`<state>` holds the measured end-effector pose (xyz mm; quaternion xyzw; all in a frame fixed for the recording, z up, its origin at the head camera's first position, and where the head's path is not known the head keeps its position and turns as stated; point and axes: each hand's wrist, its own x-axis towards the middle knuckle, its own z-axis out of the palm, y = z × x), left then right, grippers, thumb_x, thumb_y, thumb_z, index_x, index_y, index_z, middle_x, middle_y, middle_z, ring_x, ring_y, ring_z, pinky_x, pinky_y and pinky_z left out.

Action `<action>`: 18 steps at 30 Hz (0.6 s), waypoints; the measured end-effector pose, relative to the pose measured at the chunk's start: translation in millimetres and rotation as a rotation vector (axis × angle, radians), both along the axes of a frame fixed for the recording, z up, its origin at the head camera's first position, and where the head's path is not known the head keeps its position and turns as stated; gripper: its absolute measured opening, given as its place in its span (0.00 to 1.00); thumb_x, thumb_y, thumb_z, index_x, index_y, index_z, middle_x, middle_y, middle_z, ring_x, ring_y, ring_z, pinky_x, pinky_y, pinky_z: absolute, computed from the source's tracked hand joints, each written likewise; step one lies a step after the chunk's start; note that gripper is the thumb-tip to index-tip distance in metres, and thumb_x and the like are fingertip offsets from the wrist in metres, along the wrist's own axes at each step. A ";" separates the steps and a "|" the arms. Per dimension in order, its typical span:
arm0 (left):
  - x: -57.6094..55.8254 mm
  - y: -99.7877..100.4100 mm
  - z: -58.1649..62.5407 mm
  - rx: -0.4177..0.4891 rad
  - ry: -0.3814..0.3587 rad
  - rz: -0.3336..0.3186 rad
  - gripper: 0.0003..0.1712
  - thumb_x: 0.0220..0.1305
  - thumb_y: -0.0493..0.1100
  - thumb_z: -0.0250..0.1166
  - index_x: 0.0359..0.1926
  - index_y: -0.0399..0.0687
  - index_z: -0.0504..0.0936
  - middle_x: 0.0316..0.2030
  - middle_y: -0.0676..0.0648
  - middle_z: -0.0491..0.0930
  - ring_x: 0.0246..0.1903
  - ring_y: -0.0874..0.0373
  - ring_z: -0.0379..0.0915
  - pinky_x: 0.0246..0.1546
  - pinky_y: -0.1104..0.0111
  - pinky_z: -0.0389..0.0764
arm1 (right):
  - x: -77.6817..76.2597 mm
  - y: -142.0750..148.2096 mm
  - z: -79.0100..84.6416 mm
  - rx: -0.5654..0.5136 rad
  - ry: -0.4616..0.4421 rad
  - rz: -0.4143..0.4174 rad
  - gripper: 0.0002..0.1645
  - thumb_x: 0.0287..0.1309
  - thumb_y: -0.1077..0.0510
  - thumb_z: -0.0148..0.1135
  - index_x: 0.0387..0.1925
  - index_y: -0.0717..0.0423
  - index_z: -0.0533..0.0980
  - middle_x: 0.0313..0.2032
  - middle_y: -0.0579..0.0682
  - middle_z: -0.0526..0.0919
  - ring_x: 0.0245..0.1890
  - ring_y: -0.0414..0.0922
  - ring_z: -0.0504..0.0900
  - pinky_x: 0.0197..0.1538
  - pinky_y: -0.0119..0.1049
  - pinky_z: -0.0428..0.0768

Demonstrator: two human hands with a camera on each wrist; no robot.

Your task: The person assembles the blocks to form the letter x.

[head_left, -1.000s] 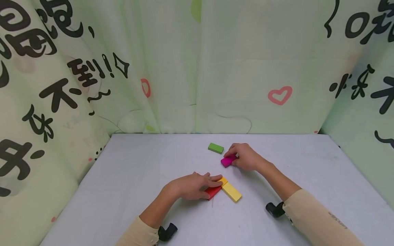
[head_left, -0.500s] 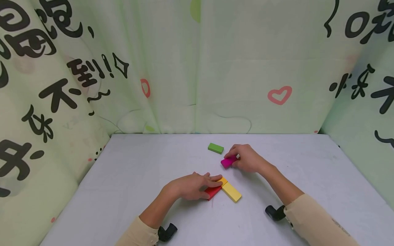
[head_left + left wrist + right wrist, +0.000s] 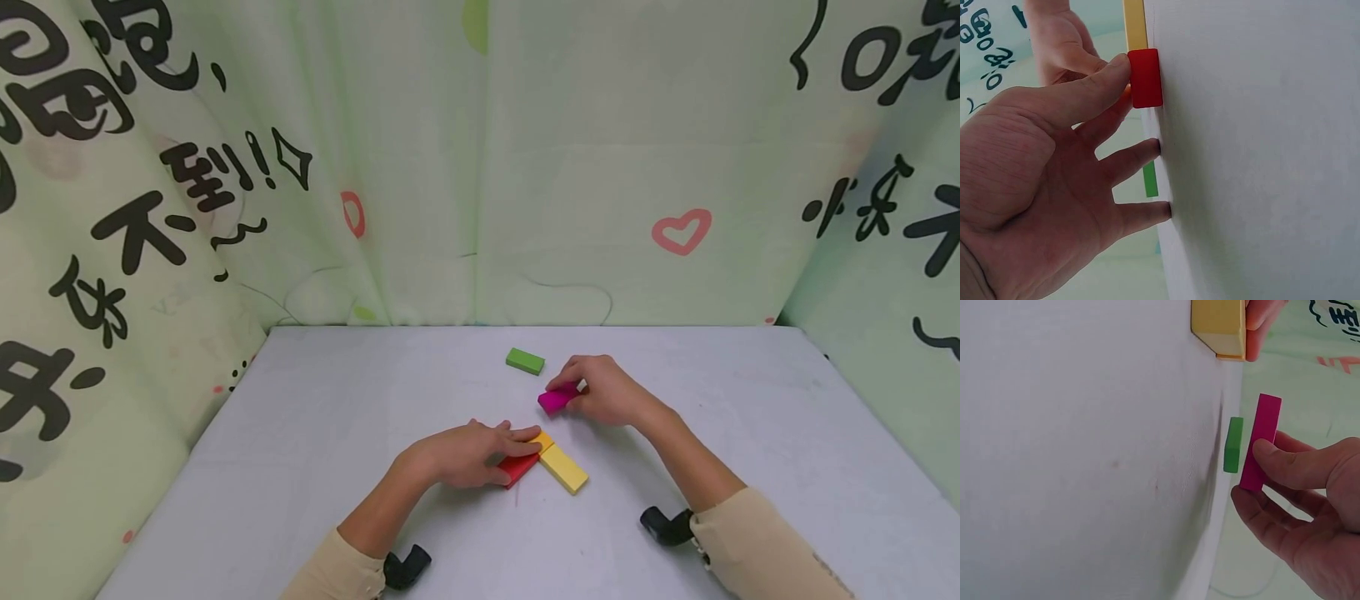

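My left hand (image 3: pixel 474 455) lies over a red block (image 3: pixel 520 470) on the white table. Its thumb and a finger are on opposite sides of that block; the other fingers are spread, with two tips on the tabletop in the left wrist view. An orange block (image 3: pixel 547 442), partly under the fingertips, meets the red block's far end. A yellow block (image 3: pixel 565 470) lines up with the orange one. Farther back, my right hand (image 3: pixel 609 393) pinches a magenta block (image 3: pixel 1267 415) between thumb and fingers; it appears tilted and raised off the table.
A green block (image 3: pixel 525 361) lies on the table behind and left of the magenta block. Light green printed curtains (image 3: pixel 570 167) stand behind and at both sides of the white table (image 3: pixel 337 400). A black wrist device (image 3: pixel 666 527) hangs near the right cuff.
My right hand and forearm shift slightly toward the near side, and the magenta block's near end drops a little lower in view. My left hand and the other blocks stay put.
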<state>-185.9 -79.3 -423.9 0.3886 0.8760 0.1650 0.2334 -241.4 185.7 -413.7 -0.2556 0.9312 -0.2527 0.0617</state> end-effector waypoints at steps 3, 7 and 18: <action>0.3 -0.3 0.2 -0.004 0.006 0.002 0.35 0.76 0.45 0.63 0.79 0.65 0.65 0.80 0.64 0.55 0.81 0.51 0.52 0.78 0.42 0.57 | 2.6 -0.9 1.3 0.002 -0.004 0.001 0.19 0.58 0.69 0.72 0.50 0.53 0.89 0.46 0.50 0.86 0.47 0.47 0.83 0.46 0.39 0.87; 0.6 -0.9 0.1 -0.005 0.013 0.003 0.35 0.76 0.45 0.64 0.79 0.65 0.65 0.81 0.64 0.55 0.81 0.51 0.52 0.78 0.42 0.57 | 5.0 -1.7 3.7 0.016 -0.004 0.004 0.19 0.58 0.69 0.72 0.50 0.53 0.89 0.46 0.49 0.86 0.46 0.46 0.82 0.45 0.38 0.87; 0.2 -1.1 -0.5 0.002 0.014 -0.006 0.35 0.76 0.45 0.63 0.79 0.65 0.65 0.81 0.64 0.55 0.81 0.51 0.52 0.78 0.42 0.57 | 10.9 -2.1 9.3 0.038 0.011 -0.005 0.19 0.57 0.69 0.73 0.50 0.53 0.89 0.45 0.49 0.86 0.46 0.46 0.83 0.47 0.40 0.87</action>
